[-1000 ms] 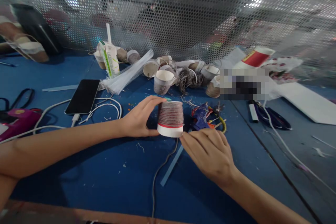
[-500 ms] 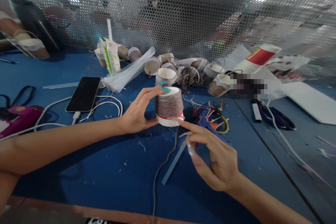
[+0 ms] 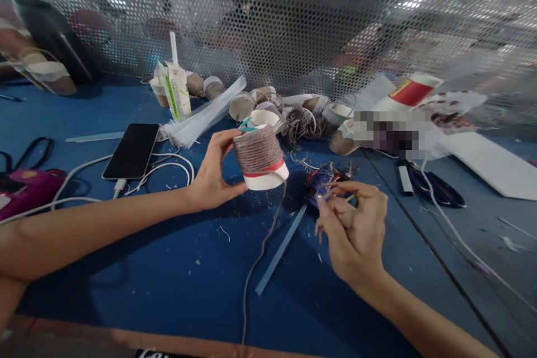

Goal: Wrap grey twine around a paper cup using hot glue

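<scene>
Between the thumb and fingers of my left hand (image 3: 222, 170) is an upside-down paper cup (image 3: 259, 154), wrapped in grey-brown cord, with a red band and a white lower rim. The cup is tilted above the blue table. From its right edge a grey cord (image 3: 262, 257) runs down to the table's front. My right hand (image 3: 356, 221) is apart from the cup, by a blue glue gun (image 3: 319, 179); its thumb and fingertips are drawn together, and anything between them is too small to make out. A translucent glue stick (image 3: 281, 251) extends from the glue gun.
A phone (image 3: 131, 151) with a white cable lies at the left, near a magenta tool (image 3: 29, 193). Wrapped cups, a drink carton (image 3: 178, 92) and a cord tangle (image 3: 300, 123) line the mesh. Scissors (image 3: 436, 187) lie right. A person's hand (image 3: 19, 42) shows far left.
My left hand has raised and tilted the cup, shifting it slightly left. My right hand has moved from the cup's rim rightward toward the glue gun, its fingertips drawing together.
</scene>
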`<state>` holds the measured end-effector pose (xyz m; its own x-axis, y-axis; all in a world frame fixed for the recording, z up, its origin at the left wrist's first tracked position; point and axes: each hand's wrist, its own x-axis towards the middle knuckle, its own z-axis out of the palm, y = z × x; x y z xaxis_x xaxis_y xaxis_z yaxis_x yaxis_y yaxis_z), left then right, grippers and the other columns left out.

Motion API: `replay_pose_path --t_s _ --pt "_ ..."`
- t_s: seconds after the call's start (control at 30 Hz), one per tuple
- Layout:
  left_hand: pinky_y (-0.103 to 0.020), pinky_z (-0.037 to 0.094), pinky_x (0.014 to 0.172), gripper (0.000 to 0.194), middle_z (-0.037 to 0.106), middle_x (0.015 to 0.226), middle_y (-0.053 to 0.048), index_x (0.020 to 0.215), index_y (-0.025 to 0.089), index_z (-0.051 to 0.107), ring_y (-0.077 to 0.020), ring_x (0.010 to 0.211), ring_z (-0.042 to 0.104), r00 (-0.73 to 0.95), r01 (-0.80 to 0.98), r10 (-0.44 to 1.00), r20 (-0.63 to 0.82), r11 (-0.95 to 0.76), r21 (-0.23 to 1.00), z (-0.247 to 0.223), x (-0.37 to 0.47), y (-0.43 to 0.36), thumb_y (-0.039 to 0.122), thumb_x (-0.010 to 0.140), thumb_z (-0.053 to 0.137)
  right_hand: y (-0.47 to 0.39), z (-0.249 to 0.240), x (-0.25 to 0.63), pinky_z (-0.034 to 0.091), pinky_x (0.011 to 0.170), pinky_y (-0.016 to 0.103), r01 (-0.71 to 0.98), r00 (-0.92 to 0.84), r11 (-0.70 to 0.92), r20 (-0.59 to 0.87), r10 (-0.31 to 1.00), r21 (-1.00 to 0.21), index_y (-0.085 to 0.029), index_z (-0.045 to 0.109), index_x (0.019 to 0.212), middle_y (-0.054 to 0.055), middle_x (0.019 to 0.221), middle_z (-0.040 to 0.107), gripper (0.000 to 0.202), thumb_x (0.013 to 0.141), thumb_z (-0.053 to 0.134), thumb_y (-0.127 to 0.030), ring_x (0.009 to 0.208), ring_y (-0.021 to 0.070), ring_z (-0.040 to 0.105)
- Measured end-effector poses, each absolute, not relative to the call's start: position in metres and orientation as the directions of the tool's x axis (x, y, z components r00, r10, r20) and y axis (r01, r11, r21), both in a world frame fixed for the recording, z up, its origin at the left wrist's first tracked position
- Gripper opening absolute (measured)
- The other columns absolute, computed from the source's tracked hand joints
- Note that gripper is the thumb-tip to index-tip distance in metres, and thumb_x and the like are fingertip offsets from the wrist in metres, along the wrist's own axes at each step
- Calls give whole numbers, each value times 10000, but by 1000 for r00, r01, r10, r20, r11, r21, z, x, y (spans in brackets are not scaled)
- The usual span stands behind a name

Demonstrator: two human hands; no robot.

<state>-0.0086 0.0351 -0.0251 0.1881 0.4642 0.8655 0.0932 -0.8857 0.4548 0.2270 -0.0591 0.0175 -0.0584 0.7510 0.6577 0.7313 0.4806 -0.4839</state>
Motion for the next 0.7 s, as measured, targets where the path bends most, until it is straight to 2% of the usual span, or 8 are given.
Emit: replay_pose_path --t_s 0.1,0.23,0.3,0.37,0.5,0.53,0.6,0.7 --pt "-481 449 1088 823 438 1314 -135 1371 239 343 -284 1264 493 172 115 493 853 -870 479 -27 -9 37 344 706 816 -57 21 226 463 624 346 752 -137 523 682 719 -401 -229 519 1202 -16 771 448 310 894 555 -212 653 146 499" --pt "-483 460 1077 825 440 1313 -138 1374 232 346 -293 1264 487 208 149 476 854 -879 454 -26 -9 37 308 702 818 -59 27 222 448 581 295 670 -384 676 636 669 -307 -223 458 1369 11 822 422 505 876 547 -164 722 157 455" --pt "-478 468 1070 827 440 1312 -136 1378 236 343 -288 1261 491 224 160 460 859 -887 434 -25 -10 36 284 702 817 -61 29 221 446 590 301 653 -450 712 623 639 -258 -208 424 1405 26 862 426 560 860 544 -161 740 159 451" --pt "-467 476 1066 828 441 1306 -134 1383 235 339 -279 1255 497 224 168 454 862 -890 424 -24 -9 35 260 704 812 -63 31 222 445 616 319 647 -482 732 631 608 -212 -203 464 1364 28 860 435 524 847 535 -153 753 166 465" --pt "-474 465 1079 799 437 1316 -140 1376 232 334 -281 1273 487 205 187 482 852 -873 449 -25 -9 34 269 724 793 -64 36 227 441 603 333 569 -505 800 687 523 -191 -204 591 1102 37 836 489 312 821 477 -133 730 174 506" --pt "-477 462 1082 792 437 1322 -142 1375 234 331 -282 1277 484 203 191 490 848 -869 456 -25 -9 34 286 731 788 -64 36 228 447 607 340 586 -482 790 705 521 -183 -207 595 1053 39 827 504 277 816 472 -133 727 181 515" --pt "-478 457 1087 780 436 1332 -141 1378 242 322 -278 1278 485 197 186 498 845 -865 466 -26 -8 35 343 749 773 -62 35 230 479 665 381 725 -402 677 722 563 -124 -197 577 1039 67 864 537 243 814 496 -156 792 222 542" --pt "-452 454 1095 786 428 1334 -118 1394 271 294 -251 1285 483 143 153 463 875 -883 443 -26 -7 35 455 772 738 -56 29 232 498 791 504 947 -272 315 657 704 55 -73 496 1161 219 1066 527 393 809 547 -240 1006 352 520"
